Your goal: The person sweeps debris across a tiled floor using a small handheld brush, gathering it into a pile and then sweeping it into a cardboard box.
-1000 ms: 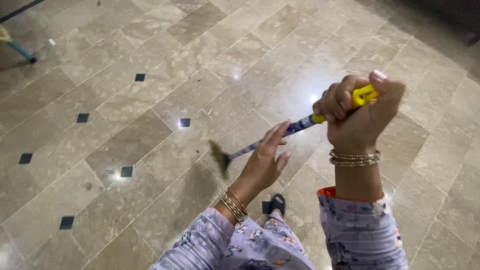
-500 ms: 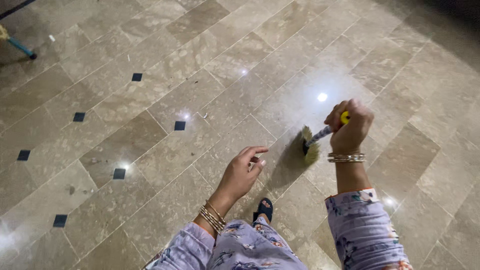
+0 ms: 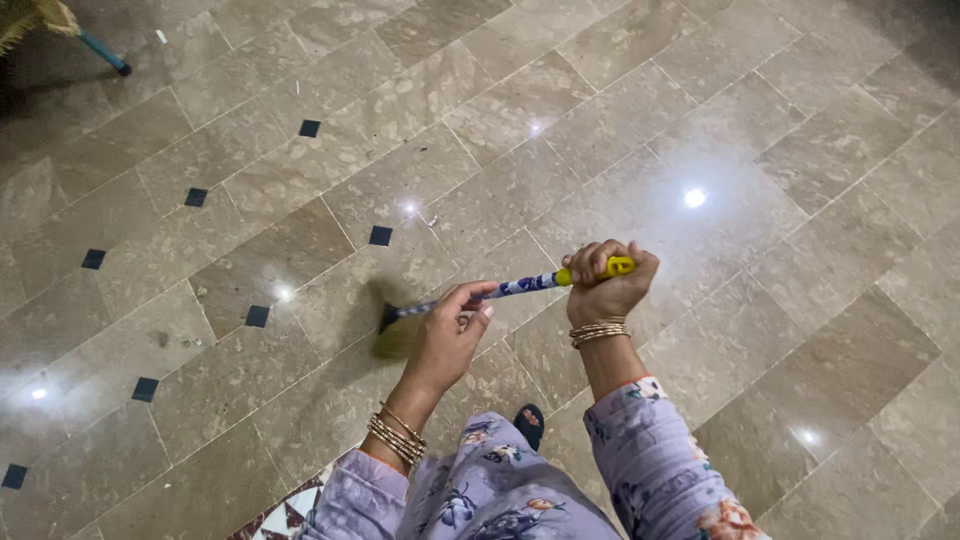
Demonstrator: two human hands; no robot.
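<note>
Right hand [image 3: 605, 285] clenched on broom [image 3: 505, 290] | left hand [image 3: 450, 330] loosely grasps shaft | bristles blurred, probably touching floor [image 3: 760, 250] | second broom [image 3: 60, 25] cut off at floor's far-left corner

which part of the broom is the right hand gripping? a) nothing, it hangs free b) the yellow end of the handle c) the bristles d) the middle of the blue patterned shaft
b: the right hand is closed around the yellow end of the broom, while the left hand rests on the blue patterned shaft nearer the bristles.

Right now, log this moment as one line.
right hand: grip shut on broom handle | left hand: fingers on handle's middle | broom head: low over tiled floor, blurred | second broom: far corner
</note>
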